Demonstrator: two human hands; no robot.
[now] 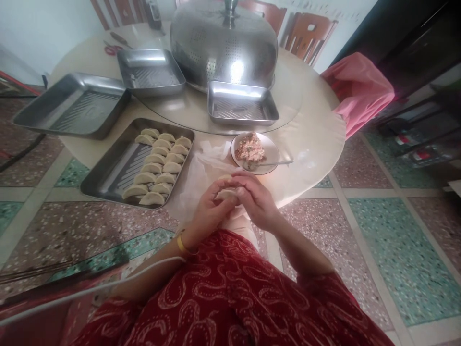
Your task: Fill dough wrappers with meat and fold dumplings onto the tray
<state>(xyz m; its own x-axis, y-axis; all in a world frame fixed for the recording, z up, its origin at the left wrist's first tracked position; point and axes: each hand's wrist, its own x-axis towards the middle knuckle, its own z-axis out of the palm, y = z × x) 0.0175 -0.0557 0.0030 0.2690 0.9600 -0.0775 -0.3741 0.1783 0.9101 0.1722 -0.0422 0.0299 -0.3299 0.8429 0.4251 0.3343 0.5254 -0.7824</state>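
I see my left hand (209, 211) and right hand (257, 202) meeting at the near edge of the counter (313, 129), fingers of both pinching a dumpling (226, 193) between them; just beyond sits a plate of filling (255, 153) with a spoon (273, 164); to the left a tray (108, 180) holds rows of folded dumplings; three bare trays and a big metal dome cover (223, 45) stand farther back.

both forearms angled inward from lower frame, wrists meeting at centre; left hand (209, 211) cupped, palm up, fingers curled; right hand (256, 202) arched over it, fingertips pinched together against left fingertips; yellow band on left wrist
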